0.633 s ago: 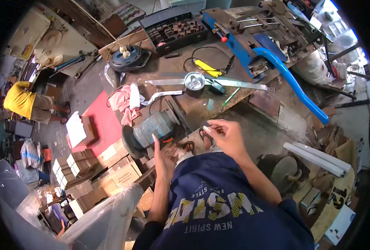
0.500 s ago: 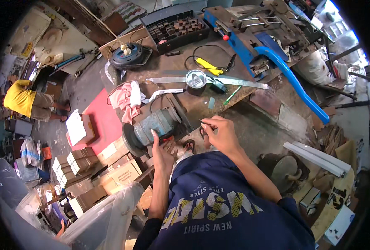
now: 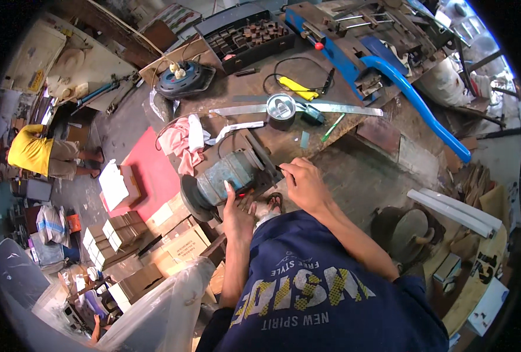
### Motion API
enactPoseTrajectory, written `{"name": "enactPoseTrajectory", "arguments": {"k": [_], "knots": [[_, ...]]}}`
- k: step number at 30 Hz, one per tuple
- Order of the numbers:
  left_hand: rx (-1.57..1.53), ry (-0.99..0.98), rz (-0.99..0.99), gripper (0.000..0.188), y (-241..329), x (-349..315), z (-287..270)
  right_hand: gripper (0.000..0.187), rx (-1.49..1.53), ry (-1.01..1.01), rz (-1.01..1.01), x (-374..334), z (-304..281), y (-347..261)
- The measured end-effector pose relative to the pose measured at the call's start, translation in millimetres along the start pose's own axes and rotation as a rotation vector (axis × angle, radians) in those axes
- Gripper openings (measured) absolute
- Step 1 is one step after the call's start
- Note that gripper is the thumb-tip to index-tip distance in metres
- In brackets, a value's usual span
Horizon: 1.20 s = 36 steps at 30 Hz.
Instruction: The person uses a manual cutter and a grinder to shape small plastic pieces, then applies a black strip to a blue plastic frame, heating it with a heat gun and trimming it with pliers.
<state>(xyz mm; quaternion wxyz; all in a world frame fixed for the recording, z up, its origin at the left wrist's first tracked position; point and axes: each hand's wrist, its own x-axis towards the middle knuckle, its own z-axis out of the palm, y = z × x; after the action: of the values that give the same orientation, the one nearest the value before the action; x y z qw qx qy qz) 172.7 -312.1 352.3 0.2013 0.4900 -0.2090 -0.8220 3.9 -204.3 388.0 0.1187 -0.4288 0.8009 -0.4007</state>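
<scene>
A blue-grey bench grinder (image 3: 225,175) sits at the near edge of the workbench, with a dark round wheel on its left end. My left hand (image 3: 238,217) is at the grinder's near side, fingers stretched out, one of them up against its body. Beside those fingers a small red spot (image 3: 245,193) glows on the grinder. My right hand (image 3: 307,183) pinches a small dark thin piece (image 3: 280,168) close to the grinder's right end. The fingers hide most of that piece, so I cannot tell its kind.
The workbench (image 3: 243,88) holds a metal strip (image 3: 354,109), a round tin (image 3: 281,111), a yellow-handled tool (image 3: 298,88), pink rags (image 3: 181,141) and a case of metal pieces (image 3: 245,38). A blue lever (image 3: 424,117) juts out at right. Cardboard boxes (image 3: 184,246) stand left; a person in yellow (image 3: 31,149) bends beyond.
My right hand has brought the small dark piece nearer the grinder's right end. The red spot beside my left hand shows more brightly. The whole view has shifted slightly.
</scene>
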Motion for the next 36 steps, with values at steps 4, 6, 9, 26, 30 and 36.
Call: {"name": "enactPoseTrajectory", "arguments": {"k": [4,6,9,26,30,36], "knots": [[0.029,0.029,0.047,0.067,-2.7,-1.5,0.3,0.021,-0.113,0.029,-0.032,-2.5,6.4,-5.1],[0.024,0.031,0.113,0.062,-3.3,-10.4,9.1,0.021,-0.128,0.038,-0.038,-8.4,10.4,-6.7],[0.039,0.030,0.104,0.068,-3.1,-8.3,3.7,0.022,-0.164,0.035,-0.052,-10.9,18.9,-3.0],[0.849,-1.104,-0.009,0.028,-11.3,-115.9,121.3,0.030,1.110,0.722,0.518,-146.8,-107.9,-90.6],[1.062,-1.043,0.143,0.021,-64.3,-140.0,130.0,0.032,1.120,0.931,0.567,-212.9,-117.9,-85.7],[1.208,-1.628,0.240,0.012,-159.4,-199.4,124.7,0.033,0.722,1.347,0.358,-356.1,-120.0,-89.3]]}}
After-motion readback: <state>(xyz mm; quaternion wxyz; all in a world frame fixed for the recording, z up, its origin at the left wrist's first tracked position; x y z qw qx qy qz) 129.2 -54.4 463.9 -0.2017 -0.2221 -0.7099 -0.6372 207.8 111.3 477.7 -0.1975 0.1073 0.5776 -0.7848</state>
